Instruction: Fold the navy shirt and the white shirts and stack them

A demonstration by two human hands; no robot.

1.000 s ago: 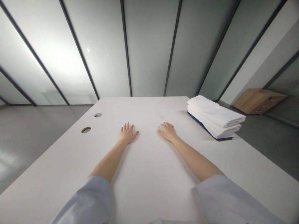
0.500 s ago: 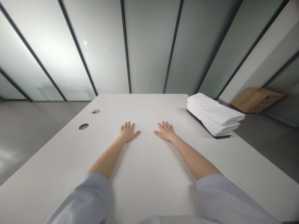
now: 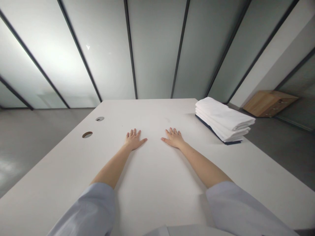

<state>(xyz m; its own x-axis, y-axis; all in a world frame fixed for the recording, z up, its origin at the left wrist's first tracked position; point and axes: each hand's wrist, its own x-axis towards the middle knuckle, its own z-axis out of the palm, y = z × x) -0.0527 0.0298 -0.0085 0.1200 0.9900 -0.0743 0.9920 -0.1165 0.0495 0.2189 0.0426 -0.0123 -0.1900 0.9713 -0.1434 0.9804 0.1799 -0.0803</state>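
My left hand (image 3: 133,140) lies palm down on the white table (image 3: 157,183), fingers spread and thumb pointing inward. Across a short gap, my right hand (image 3: 173,138) rests flat in the same way, holding nothing. To the right of it, by the table's right edge, sits a stack of folded white cloths (image 3: 222,114). Beneath the stack a dark navy layer (image 3: 210,129) shows along its near and left sides. Neither hand touches the stack.
Two round holes pass through the tabletop on the left: a far one (image 3: 99,119) and a nearer one (image 3: 87,134). A wooden cabinet (image 3: 267,103) stands on the floor beyond the right edge. Frosted glass panels (image 3: 155,49) with dark frames rise behind the table.
The view has shifted and tilted very slightly. Both hands and the stack of cloths stay where they were on the table.
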